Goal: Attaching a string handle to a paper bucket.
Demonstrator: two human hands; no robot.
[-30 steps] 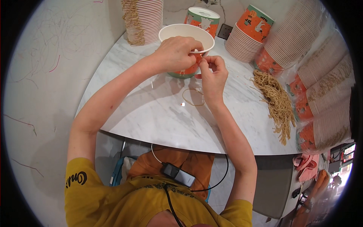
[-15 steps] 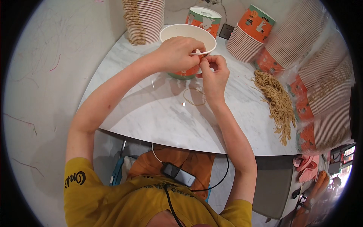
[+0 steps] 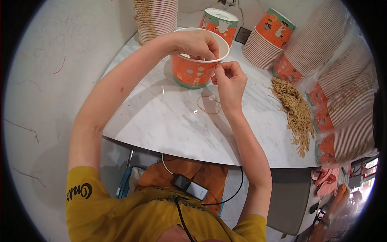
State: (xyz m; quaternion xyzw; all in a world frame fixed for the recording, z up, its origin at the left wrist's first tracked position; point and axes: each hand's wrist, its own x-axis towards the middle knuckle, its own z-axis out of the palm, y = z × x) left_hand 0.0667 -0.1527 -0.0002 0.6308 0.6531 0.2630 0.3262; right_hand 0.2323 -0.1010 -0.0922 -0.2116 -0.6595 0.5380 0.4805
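I am sitting at a white marble table (image 3: 161, 121), and it is filling most of what I am seeing. Along its right edge, long sleeves of stacked paper cups (image 3: 346, 109) are lying on their sides in clear wrap, and a tall stack of cups (image 3: 155, 18) is standing at the far corner. Two more orange cups (image 3: 219, 24) are standing upright behind my hands, beside a shorter nested stack (image 3: 262, 50). A heap of tan string loops (image 3: 296, 109) is trailing down the table's right side.

The orange paper bucket (image 3: 193, 70) is standing upright right in front of me, under and between both hands. My left hand (image 3: 197, 42) is reaching over its near rim from above, fingers curled down over the white edge and gripping it. My right hand (image 3: 229, 78) is sitting just beside the bucket's right wall, touching it near the rim, with thumb and forefinger pinched tightly together; I think they are nipping a thin strand of string there, though it is too fine for me to be sure. The other fingers are folded loosely.

A single string loop (image 3: 209, 105) is lying flat on the marble just below my right hand, apart from the bucket.
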